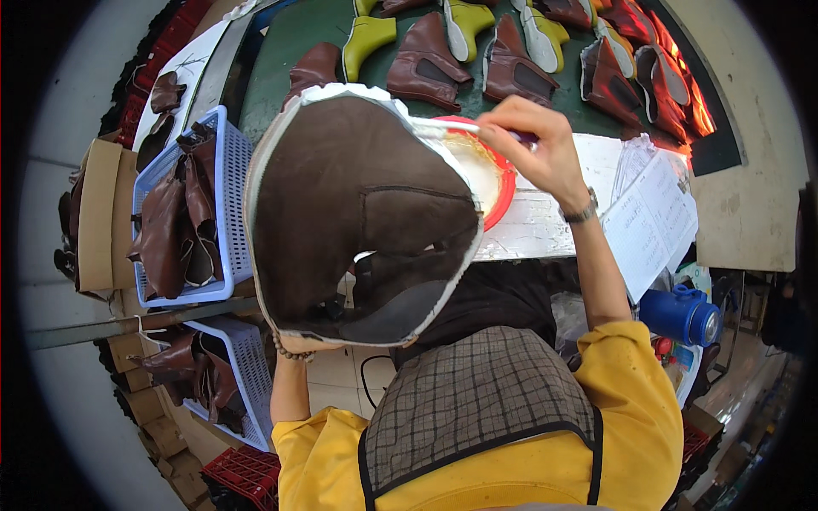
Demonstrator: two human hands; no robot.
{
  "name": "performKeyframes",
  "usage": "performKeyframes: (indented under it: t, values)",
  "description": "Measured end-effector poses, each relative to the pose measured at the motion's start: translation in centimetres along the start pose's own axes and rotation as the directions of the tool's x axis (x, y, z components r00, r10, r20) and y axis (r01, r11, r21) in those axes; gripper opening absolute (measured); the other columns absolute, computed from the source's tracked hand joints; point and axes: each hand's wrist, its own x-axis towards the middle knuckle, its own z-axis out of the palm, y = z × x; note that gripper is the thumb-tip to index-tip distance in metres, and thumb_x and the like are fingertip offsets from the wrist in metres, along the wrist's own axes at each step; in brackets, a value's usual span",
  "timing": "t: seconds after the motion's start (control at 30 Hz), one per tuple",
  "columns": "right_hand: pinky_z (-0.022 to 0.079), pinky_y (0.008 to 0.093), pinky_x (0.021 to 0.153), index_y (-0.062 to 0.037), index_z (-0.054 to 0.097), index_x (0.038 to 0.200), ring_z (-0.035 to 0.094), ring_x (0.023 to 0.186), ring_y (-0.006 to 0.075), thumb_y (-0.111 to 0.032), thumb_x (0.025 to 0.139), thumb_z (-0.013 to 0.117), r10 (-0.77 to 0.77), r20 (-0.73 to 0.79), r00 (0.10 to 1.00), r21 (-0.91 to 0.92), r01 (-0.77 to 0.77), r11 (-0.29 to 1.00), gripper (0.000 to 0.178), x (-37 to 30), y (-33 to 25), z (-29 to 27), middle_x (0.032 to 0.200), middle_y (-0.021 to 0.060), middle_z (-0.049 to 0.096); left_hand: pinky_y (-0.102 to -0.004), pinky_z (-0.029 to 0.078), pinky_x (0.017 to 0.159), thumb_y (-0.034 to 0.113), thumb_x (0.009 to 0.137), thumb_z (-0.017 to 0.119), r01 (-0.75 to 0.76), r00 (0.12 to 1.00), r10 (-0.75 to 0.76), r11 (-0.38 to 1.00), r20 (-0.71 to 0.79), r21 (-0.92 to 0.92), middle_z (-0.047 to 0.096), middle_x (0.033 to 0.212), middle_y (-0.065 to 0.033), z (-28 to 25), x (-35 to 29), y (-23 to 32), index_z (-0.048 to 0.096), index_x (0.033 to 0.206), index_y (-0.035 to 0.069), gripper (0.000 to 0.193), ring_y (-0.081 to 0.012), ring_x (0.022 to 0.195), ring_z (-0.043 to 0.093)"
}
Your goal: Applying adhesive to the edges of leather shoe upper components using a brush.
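Note:
A large brown leather boot upper (311, 183) with a pale rim is held up in front of me, its dark lining showing. My left hand (302, 343) grips it at its lower edge; most of the fingers are hidden behind the leather. My right hand (537, 149) is closed around a brush (447, 125) with a purple handle end. The brush's white part reaches the upper's top right edge, above a red bowl (509, 192) of creamy white paste. The boot upper hides the bowl's left side.
Brown boot uppers (426, 64) and yellow-green shoe lasts (368, 41) line the green bench top. Blue baskets (232, 192) with leather pieces stand at left. Written papers (649, 226) lie right, above a blue flask (677, 315). A white board (532, 234) lies under the bowl.

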Motion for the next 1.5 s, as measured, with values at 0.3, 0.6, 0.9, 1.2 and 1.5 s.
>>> performKeyframes:
  t: [0.3, 0.6, 0.9, 1.2, 1.5]
  values:
    - [0.052, 0.0265, 0.072, -0.0037, 0.080, 0.101, 0.066, 0.085, 0.0133, -0.003, 0.082, 0.082, -0.117, -0.176, 0.977, -0.042, 0.111, 0.993, 0.020, -2.2, -0.9, 0.5, 0.095, 0.0064, 0.069, -0.0352, 0.038, 0.120, 0.039, 0.105, 0.052, 0.252, 0.920, -0.200, 0.961, 0.335, -0.117, 0.045, 0.156, -0.0163, -0.6, -1.3, -1.4, 0.032, 0.153, -0.010, 0.071, -0.0216, 0.141, 0.047]
    - [0.051, 0.0233, 0.068, -0.0016, 0.079, 0.102, 0.063, 0.081, 0.0103, 0.000, 0.083, 0.081, -0.037, -0.232, 0.972, -0.047, 0.027, 0.999, 0.019, -4.2, -0.9, 0.9, 0.096, 0.0055, 0.068, -0.0381, 0.037, 0.120, 0.044, 0.103, 0.051, 0.337, 0.922, -0.302, 0.934, 0.243, -0.119, 0.038, 0.159, -0.0190, -0.4, -1.1, -1.2, 0.030, 0.153, -0.009, 0.076, -0.0278, 0.144, 0.043]
    - [0.052, 0.0249, 0.070, -0.0024, 0.079, 0.102, 0.064, 0.082, 0.0127, 0.001, 0.080, 0.082, -0.075, -0.203, 0.976, -0.028, 0.071, 0.997, 0.022, -4.8, -1.2, 1.1, 0.095, 0.0054, 0.068, -0.0407, 0.037, 0.119, 0.048, 0.102, 0.050, 0.339, 0.940, -0.334, 0.935, 0.069, -0.106, 0.033, 0.161, -0.0213, -0.7, 1.3, 0.0, 0.028, 0.154, -0.008, 0.080, -0.0333, 0.145, 0.040]
    - [0.052, 0.0250, 0.070, -0.0035, 0.080, 0.101, 0.066, 0.081, 0.0129, -0.002, 0.079, 0.084, -0.013, -0.050, 0.999, 0.027, 0.014, 1.000, 0.022, -7.1, -3.0, 2.7, 0.093, 0.0056, 0.068, -0.0413, 0.040, 0.115, 0.040, 0.096, 0.062, -0.169, 0.885, 0.318, 0.900, -0.341, 0.401, 0.039, 0.156, -0.0207, -1.3, 5.3, -1.4, 0.035, 0.150, -0.005, 0.076, -0.0342, 0.140, 0.045]
    - [0.051, 0.0240, 0.067, -0.0017, 0.080, 0.100, 0.064, 0.079, 0.0123, -0.002, 0.080, 0.083, 0.017, -0.013, 1.000, 0.093, -0.016, 0.996, 0.021, -7.9, -5.8, 3.6, 0.091, 0.0062, 0.067, -0.0418, 0.044, 0.111, 0.032, 0.090, 0.074, -0.330, 0.349, 0.914, 0.327, -0.207, 0.886, 0.044, 0.152, -0.0201, -0.3, 9.8, -2.0, 0.041, 0.147, -0.002, 0.074, -0.0351, 0.134, 0.050]
